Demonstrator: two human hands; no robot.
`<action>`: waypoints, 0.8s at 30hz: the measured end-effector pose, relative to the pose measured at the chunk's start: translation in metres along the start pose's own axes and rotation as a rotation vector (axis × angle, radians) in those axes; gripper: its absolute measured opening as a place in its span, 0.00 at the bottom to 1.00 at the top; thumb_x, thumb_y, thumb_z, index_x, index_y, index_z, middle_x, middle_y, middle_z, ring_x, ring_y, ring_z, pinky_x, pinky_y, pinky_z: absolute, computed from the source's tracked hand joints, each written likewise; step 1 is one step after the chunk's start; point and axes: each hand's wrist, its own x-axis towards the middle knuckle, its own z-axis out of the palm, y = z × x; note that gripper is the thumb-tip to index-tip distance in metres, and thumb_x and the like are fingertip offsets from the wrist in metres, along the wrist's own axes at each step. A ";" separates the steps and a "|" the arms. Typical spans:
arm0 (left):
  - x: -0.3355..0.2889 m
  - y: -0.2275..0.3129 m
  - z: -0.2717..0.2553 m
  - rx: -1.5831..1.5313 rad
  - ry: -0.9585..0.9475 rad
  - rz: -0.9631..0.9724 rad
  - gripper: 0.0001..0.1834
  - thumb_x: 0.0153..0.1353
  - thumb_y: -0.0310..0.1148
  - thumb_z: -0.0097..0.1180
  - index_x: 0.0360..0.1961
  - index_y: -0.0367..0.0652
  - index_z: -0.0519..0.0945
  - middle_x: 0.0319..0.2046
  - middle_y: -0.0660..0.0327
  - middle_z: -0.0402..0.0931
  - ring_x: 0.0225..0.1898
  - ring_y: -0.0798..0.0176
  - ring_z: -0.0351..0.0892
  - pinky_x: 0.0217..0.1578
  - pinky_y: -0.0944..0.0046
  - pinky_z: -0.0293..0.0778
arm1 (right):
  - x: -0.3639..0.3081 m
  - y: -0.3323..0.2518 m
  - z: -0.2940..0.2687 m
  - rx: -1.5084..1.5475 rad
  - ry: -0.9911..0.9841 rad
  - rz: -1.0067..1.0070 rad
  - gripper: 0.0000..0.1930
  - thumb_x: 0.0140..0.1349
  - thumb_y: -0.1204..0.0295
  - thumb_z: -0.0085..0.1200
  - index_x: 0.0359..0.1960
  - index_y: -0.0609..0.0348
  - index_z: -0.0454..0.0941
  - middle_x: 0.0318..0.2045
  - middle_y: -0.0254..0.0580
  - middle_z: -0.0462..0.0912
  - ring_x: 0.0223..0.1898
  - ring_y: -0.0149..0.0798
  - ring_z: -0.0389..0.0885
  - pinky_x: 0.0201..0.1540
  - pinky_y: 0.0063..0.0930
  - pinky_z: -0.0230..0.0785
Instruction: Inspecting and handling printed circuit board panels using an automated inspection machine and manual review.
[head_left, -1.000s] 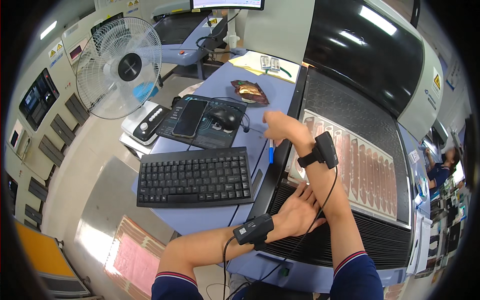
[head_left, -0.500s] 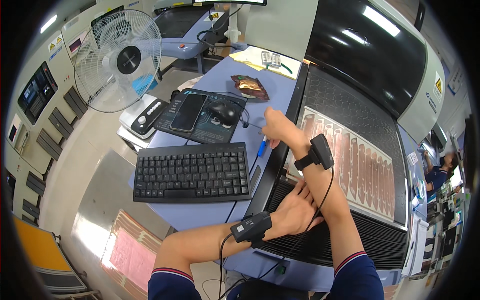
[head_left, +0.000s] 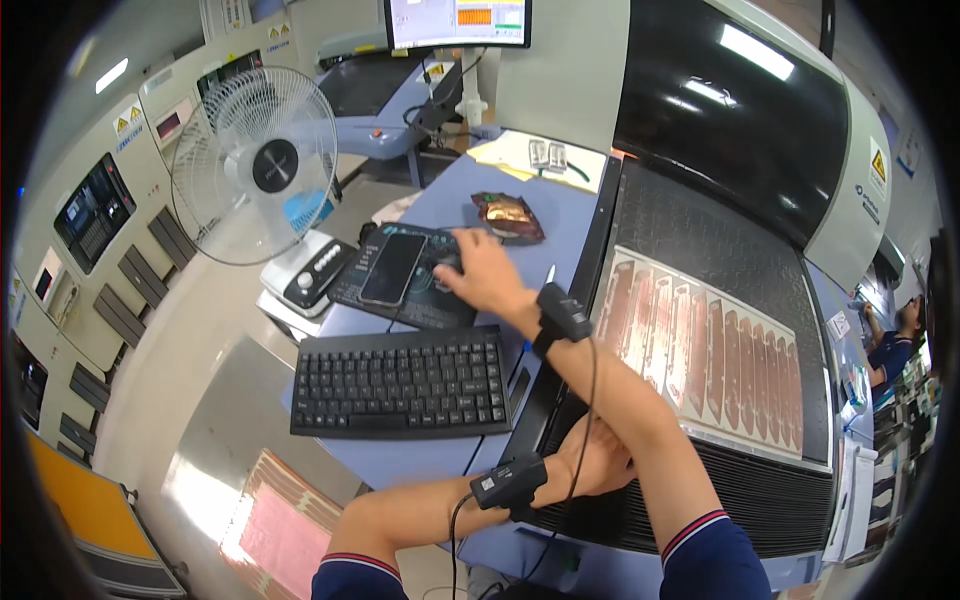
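My arms are crossed, the right forearm passing over the left hand. My right hand (head_left: 488, 272) is at the black computer mouse (head_left: 441, 284), thumb and fingers curved around it and covering most of it. A phone (head_left: 394, 269) lies just left of it on the dark mouse pad (head_left: 430, 312). By the right wrist a pen (head_left: 550, 274) lies on the table, its middle hidden. My left hand (head_left: 592, 462) rests on the black ribbed cover (head_left: 690, 495) at the machine's front; its fingers are hidden behind the right forearm. Beyond is a panel (head_left: 700, 350) with several long copper-coloured strips.
A black keyboard (head_left: 402, 385) lies left of the machine. Behind the mouse sits a crumpled shiny packet (head_left: 508, 216). A white fan (head_left: 262, 165) stands at the left, a monitor (head_left: 458, 22) at the back. Cables run from the wristbands. Another person (head_left: 890, 345) is far right.
My right hand has let go of the pen and moved left onto the mouse. My left hand stays by the ribbed cover, now more hidden. The whole view has shifted upward slightly, showing the monitor's screen.
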 end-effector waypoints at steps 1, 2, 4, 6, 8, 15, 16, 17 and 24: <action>0.002 0.000 0.002 0.011 0.000 0.018 0.34 0.64 0.44 0.51 0.65 0.32 0.67 0.66 0.44 0.66 0.71 0.48 0.59 0.72 0.50 0.52 | 0.000 -0.001 0.005 0.011 -0.041 0.033 0.35 0.62 0.55 0.61 0.64 0.66 0.66 0.58 0.63 0.71 0.61 0.63 0.70 0.64 0.48 0.64; -0.003 -0.001 -0.005 0.067 -0.001 0.042 0.33 0.65 0.42 0.50 0.66 0.32 0.66 0.67 0.45 0.65 0.71 0.48 0.59 0.72 0.51 0.53 | 0.006 -0.010 0.021 0.024 -0.030 -0.019 0.36 0.62 0.53 0.60 0.65 0.66 0.65 0.60 0.62 0.70 0.63 0.62 0.68 0.67 0.48 0.62; -0.010 -0.011 0.018 0.060 0.322 0.134 0.18 0.68 0.36 0.47 0.55 0.42 0.74 0.59 0.55 0.72 0.64 0.53 0.67 0.68 0.53 0.58 | 0.010 -0.022 0.029 0.015 -0.031 -0.013 0.34 0.62 0.57 0.61 0.64 0.64 0.66 0.62 0.60 0.69 0.64 0.60 0.67 0.67 0.47 0.61; -0.005 -0.010 0.016 -0.021 0.218 0.109 0.21 0.69 0.35 0.46 0.60 0.38 0.70 0.61 0.52 0.70 0.66 0.53 0.65 0.69 0.52 0.58 | 0.008 -0.005 0.031 0.027 -0.017 0.003 0.32 0.62 0.59 0.61 0.64 0.63 0.67 0.63 0.59 0.69 0.65 0.60 0.67 0.67 0.47 0.61; -0.002 -0.007 0.013 -0.191 0.020 0.024 0.28 0.71 0.33 0.45 0.68 0.31 0.62 0.65 0.47 0.66 0.69 0.53 0.62 0.70 0.52 0.58 | 0.005 0.004 0.033 -0.020 0.032 -0.061 0.28 0.61 0.64 0.61 0.62 0.60 0.70 0.62 0.57 0.70 0.64 0.59 0.68 0.66 0.47 0.63; -0.007 -0.038 0.092 0.940 0.060 0.239 0.27 0.73 0.37 0.48 0.65 0.28 0.64 0.61 0.47 0.70 0.65 0.59 0.66 0.66 0.58 0.63 | -0.003 0.006 0.035 0.027 0.085 -0.074 0.23 0.58 0.69 0.60 0.56 0.58 0.76 0.57 0.55 0.75 0.58 0.57 0.74 0.61 0.46 0.69; -0.007 -0.037 0.082 0.783 0.082 0.220 0.26 0.73 0.36 0.47 0.65 0.29 0.64 0.61 0.48 0.70 0.65 0.59 0.67 0.65 0.59 0.64 | -0.002 0.006 0.035 0.030 0.093 -0.071 0.23 0.58 0.69 0.60 0.56 0.58 0.76 0.57 0.55 0.75 0.58 0.57 0.74 0.61 0.46 0.69; -0.006 -0.032 0.068 0.664 0.103 0.208 0.25 0.73 0.36 0.46 0.65 0.29 0.65 0.61 0.48 0.70 0.64 0.58 0.67 0.65 0.59 0.64 | -0.001 0.005 0.037 0.029 0.103 -0.079 0.22 0.58 0.69 0.60 0.55 0.58 0.77 0.57 0.54 0.75 0.58 0.57 0.74 0.60 0.46 0.69; 0.000 -0.012 0.027 0.190 0.232 0.207 0.21 0.74 0.33 0.40 0.62 0.34 0.68 0.59 0.52 0.72 0.58 0.57 0.72 0.59 0.63 0.69 | -0.004 0.019 0.033 0.002 0.066 -0.101 0.20 0.62 0.67 0.59 0.56 0.55 0.77 0.59 0.52 0.74 0.59 0.57 0.72 0.63 0.44 0.67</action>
